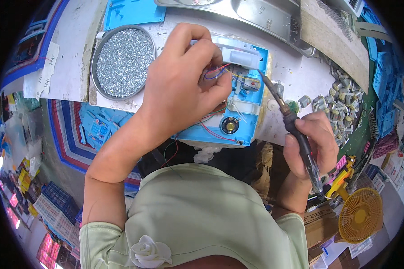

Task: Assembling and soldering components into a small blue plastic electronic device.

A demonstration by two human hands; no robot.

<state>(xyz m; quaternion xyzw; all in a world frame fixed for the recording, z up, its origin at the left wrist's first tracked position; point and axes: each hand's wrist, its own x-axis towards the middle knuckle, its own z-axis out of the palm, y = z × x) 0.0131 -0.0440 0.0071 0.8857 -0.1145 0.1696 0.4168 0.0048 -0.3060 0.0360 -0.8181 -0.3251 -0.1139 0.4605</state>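
In my right hand (314, 143) is a soldering iron (300, 139) with a black handle, its tip pointing up and left at a pale grey plastic part (240, 58). My left hand (188, 71) is curled over an open blue plastic housing (251, 121), fingers bent close to that grey part. Red, blue and yellow wires (217, 71) run beside its fingertips; what the fingers grip is hidden. Inside the housing sit a small round speaker (230, 125), a small motor-like metal part (254, 84) and thin wires, some hanging over the near edge.
A round tin of small screws (125, 60) stands to the left. Along the back are a blue panel (134, 11) and a metal tray (265, 18) with springs. Small motors (339, 103) lie heaped at right, above a yellow fan (360, 215). Blue parts (101, 127) fill a striped bag.
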